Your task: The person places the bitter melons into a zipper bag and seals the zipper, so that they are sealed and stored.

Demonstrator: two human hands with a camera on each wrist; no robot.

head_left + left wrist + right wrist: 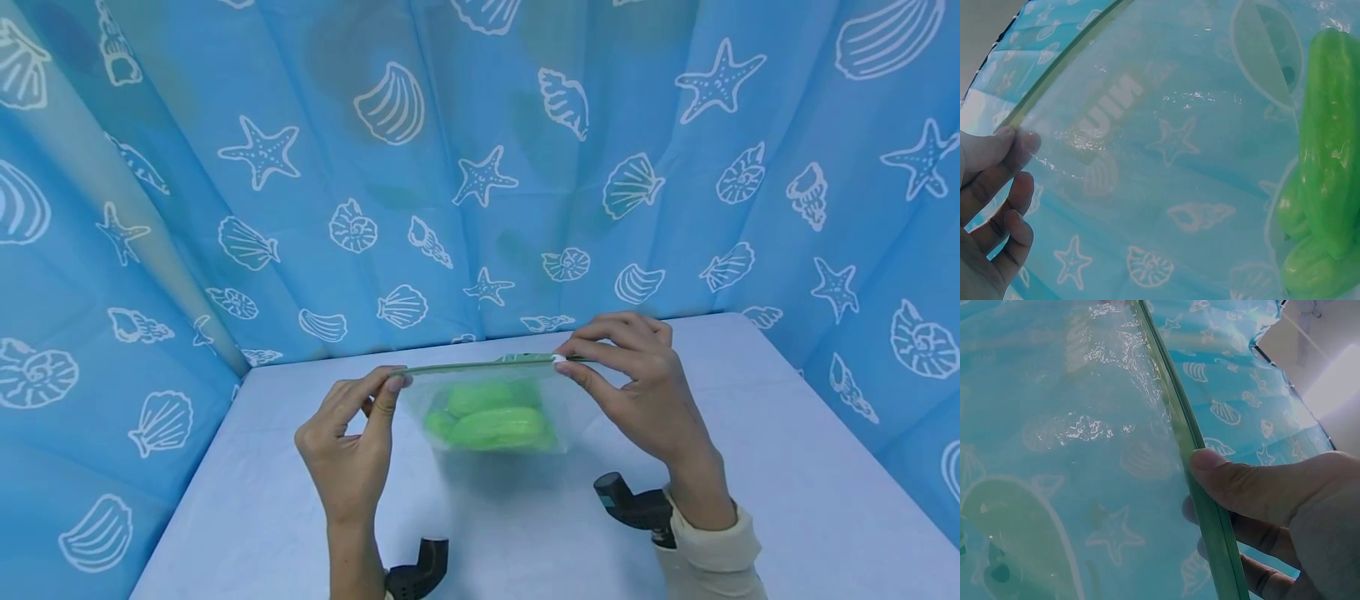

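A clear zipper bag [567,400] with a green top strip [465,365] hangs between my two hands, above the table. Inside it lie several bright green, cucumber-shaped pieces [498,427], seen close up at the right of the left wrist view. My left hand [347,446] pinches the strip's left end between thumb and index finger, its other fingers loosely bent. At the other end, my right hand [647,379] pinches the strip beside a small white slider [558,358]. In the right wrist view the thumb [1213,461] presses the strip's near side, with fingers behind.
A white-covered table [270,450] lies beneath the bag, which casts a shadow on it. Blue curtains [315,275] printed with shells and starfish enclose the back and sides. Black camera mounts [633,504] sit at both wrists.
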